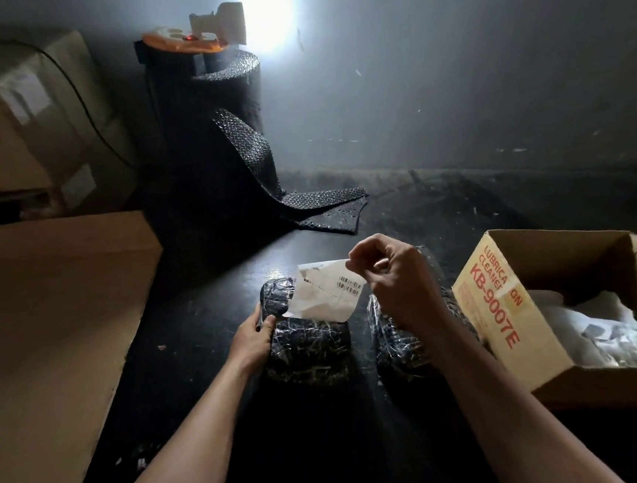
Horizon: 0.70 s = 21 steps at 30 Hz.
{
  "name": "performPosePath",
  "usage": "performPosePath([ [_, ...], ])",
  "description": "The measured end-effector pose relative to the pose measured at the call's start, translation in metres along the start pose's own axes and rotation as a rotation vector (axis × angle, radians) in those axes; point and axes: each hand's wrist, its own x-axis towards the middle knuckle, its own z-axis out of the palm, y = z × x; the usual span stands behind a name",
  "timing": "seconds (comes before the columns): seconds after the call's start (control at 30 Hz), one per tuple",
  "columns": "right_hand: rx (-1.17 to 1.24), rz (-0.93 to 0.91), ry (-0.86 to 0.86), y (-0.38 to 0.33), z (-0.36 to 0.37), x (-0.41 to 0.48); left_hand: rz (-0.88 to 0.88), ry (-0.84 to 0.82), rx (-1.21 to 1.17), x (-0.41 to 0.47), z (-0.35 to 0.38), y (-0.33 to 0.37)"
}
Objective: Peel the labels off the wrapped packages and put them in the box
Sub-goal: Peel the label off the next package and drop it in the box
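A black bubble-wrapped package [307, 346] lies on the dark surface in front of me. My left hand [254, 337] grips its left side. A white label [333, 292] with barcodes is lifted partway off the package's top, its lower edge still stuck. My right hand [393, 277] pinches the label's upper right corner. A second black wrapped package [399, 346] lies to the right, partly hidden behind my right forearm. An open cardboard box [509, 324] with red print stands at the right and holds crumpled white paper.
A tall roll of black bubble wrap [222, 126] stands at the back with a loose sheet trailing onto the surface. A large cardboard sheet [46, 323] lies at the left. Cardboard cartons [28, 112] are stacked at the far left. A bright light glares at the back.
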Motion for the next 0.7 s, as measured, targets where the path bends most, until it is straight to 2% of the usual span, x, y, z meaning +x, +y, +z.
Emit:
performPosePath([
  [0.13,0.026,0.004,-0.002,-0.003,-0.020,-0.005,0.026,0.121,0.185,-0.010,0.002,0.016],
  [0.37,-0.085,-0.005,0.035,0.004,-0.067,-0.007,0.248,0.314,0.399,-0.037,0.011,0.063],
  [0.7,-0.290,0.019,0.087,0.040,-0.175,-0.023,0.546,0.138,0.562,-0.074,0.090,0.156],
])
